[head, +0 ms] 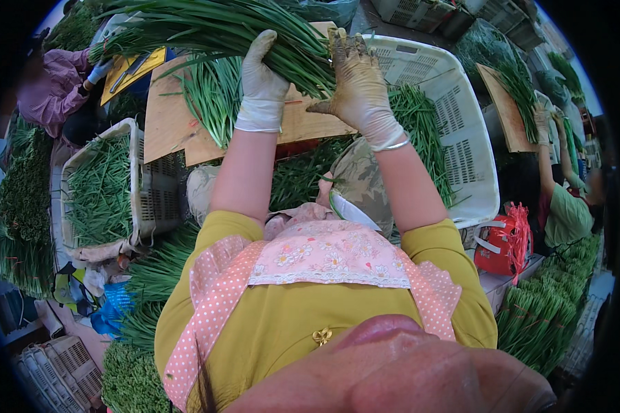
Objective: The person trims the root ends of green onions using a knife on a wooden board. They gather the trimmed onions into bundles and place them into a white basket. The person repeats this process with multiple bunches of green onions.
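A long bundle of green chives [222, 26] lies across both my gloved hands above a wooden board. My left hand [263, 85], in a whitish glove, grips the bundle from below with its thumb over the leaves. At the bundle's right end, my right hand [359, 82], in a glove stained yellow-brown, lies spread with its palm against the ends. Its fingers are apart, thumb pointing left. More chives [219, 98] rest on the wooden board [165, 118] beneath. A knife blade [354, 210] shows near my lap, its handle hidden.
A white plastic crate [465, 129] with cut leaves stands at the right, another crate [134, 175] with cut leaves at the left. A co-worker in a checked shirt [57, 93] sits left by a yellow board; a co-worker in green [568, 217] works at the right. A red bag [496, 248] sits nearby.
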Available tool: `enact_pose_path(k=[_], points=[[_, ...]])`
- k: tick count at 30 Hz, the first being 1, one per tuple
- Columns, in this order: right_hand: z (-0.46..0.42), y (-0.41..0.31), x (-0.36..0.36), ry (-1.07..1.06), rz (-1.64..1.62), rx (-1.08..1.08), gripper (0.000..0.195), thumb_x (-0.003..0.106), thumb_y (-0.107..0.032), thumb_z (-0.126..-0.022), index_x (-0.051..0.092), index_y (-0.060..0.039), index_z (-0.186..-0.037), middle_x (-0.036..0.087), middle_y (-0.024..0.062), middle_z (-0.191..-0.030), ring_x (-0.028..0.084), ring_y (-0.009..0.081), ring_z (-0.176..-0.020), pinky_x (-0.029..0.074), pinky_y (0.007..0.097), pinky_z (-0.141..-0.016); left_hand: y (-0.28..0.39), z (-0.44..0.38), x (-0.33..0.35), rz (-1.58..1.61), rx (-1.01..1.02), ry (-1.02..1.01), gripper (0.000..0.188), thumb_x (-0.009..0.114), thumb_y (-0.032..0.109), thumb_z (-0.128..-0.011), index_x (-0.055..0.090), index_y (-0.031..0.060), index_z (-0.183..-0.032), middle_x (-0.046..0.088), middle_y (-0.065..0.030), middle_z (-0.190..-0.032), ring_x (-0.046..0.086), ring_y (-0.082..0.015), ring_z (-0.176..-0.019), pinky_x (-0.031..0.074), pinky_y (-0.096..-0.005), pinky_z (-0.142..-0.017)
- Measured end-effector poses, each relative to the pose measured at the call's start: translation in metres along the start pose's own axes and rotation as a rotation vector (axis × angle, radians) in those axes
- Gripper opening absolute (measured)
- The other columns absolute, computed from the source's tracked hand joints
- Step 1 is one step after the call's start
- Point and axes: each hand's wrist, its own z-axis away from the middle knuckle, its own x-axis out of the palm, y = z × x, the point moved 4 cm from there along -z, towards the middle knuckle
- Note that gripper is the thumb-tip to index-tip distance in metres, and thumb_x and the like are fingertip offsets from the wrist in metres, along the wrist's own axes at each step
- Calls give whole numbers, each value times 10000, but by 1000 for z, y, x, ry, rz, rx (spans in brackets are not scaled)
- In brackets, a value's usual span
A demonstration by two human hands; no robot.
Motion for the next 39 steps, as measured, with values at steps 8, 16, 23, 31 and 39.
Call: enact_pose_path(k=[8, 16, 23, 31, 39], points=[[15, 17, 16, -143, -313, 163, 1009, 856, -384, -696, 331, -100, -1510, 511, 165, -1406, 522, 398, -1256, 473, 434, -1002, -14, 44, 30, 165, -1, 68, 353, 619, 77, -844, 641, 40, -1194, 674, -100, -1195, 633, -271, -1110, 488, -456, -1026], [36, 2, 23, 215, -310, -2, 1146, 860, -416, -697, 173, -175, -1582, 628, 133, -1247, 631, 351, -1097, 539, 425, -852, -17, 47, 38, 229, -11, 105, 304, 595, 105, -861, 658, 20, -1146, 697, -130, -1145, 663, -303, -1066, 518, -493, -991], [28, 21, -9, 240, -177, 54, 470, 803, -309, -763, 635, -246, -1197, 693, 83, -845, 695, 320, -748, 561, 418, -651, -7, 77, 51, -100, -138, -50, 520, 641, 253, -932, 496, 41, -1384, 606, -142, -1326, 569, -300, -1220, 400, -497, -1110], [31, 60, -69, 113, 332, -338, 241, 608, -205, -896, 642, -167, -1132, 655, 56, -822, 673, 258, -726, 535, 377, -594, 55, 182, 145, -842, -956, -842, 618, 591, 289, -944, 446, -75, -1422, 651, -191, -1250, 535, -347, -1272, 335, -493, -1149], [40, 4, -52, 87, 358, -586, 174, 622, -212, -824, 649, -146, -983, 650, 16, -821, 672, 179, -795, 519, 304, -574, -20, 112, 117, -1745, -296, -427, 1265, 961, 289, -570, 214, 25, -1557, 455, -217, -1477, 455, -321, -1368, 374, -372, -1115]])
